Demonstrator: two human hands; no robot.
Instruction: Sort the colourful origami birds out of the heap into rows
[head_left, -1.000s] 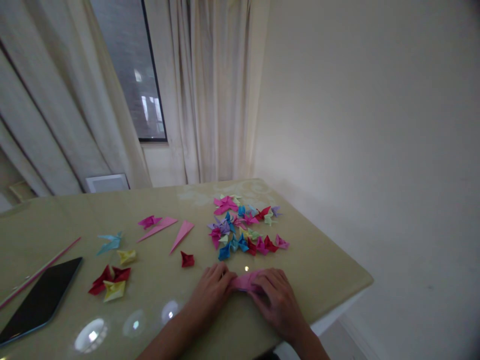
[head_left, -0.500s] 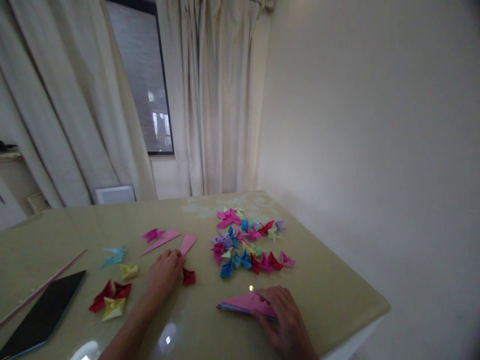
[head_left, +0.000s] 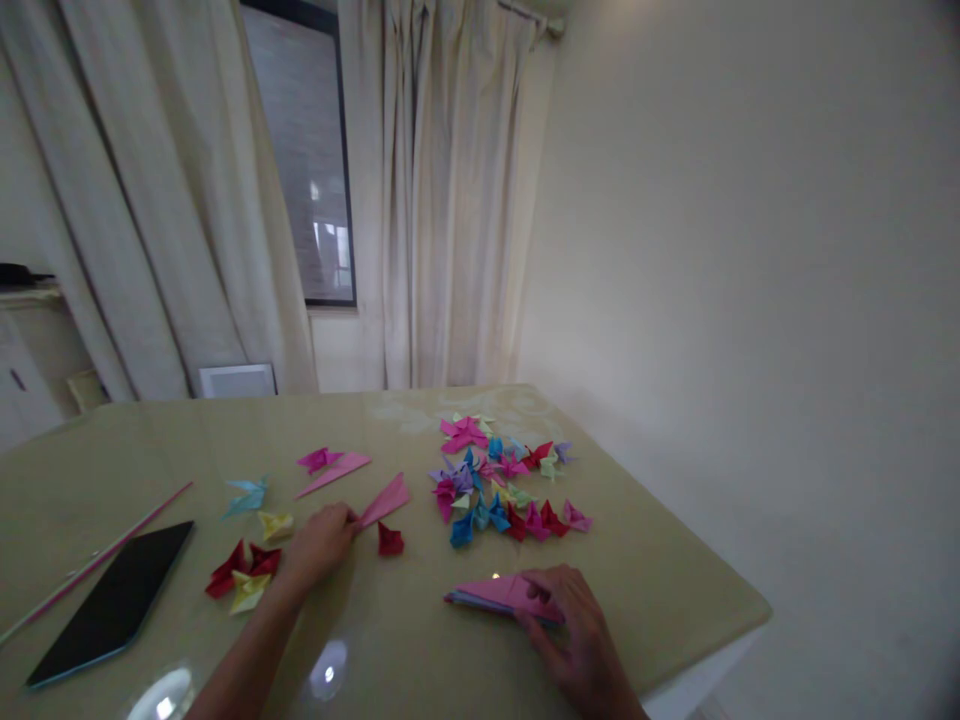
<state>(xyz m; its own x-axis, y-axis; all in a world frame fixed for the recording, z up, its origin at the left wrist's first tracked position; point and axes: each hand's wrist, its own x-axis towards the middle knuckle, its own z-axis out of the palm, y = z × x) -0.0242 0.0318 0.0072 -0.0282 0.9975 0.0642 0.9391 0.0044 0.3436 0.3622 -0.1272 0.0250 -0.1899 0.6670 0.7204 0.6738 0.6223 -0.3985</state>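
Observation:
My left hand [head_left: 326, 540] is on the table left of centre, its fingertips closed on the narrow end of a pink folded paper strip [head_left: 388, 500]. Just right of those fingers lies a small red folded paper piece [head_left: 390, 540]. Beyond the hand rest another long pink folded paper [head_left: 335, 474] and a magenta folded piece [head_left: 319, 459]. At the front right, my right hand [head_left: 570, 625] grips the wide end of a stack of folded papers [head_left: 491, 593], pink on top with bluish-purple layers beneath; its point faces left.
Right of centre spreads a cluster of many-coloured origami pieces [head_left: 495, 485]. To the left lie a light blue piece [head_left: 247, 496], yellow pieces [head_left: 275, 525], red pieces [head_left: 229, 572], a black tablet-like slab [head_left: 112, 605] and a thin pink-and-white stick [head_left: 124, 540]. A wall borders the table's right side.
The view has shifted slightly. My left hand has drawn left from the red piece, and more of the pink strip shows. My right hand stays on the stack.

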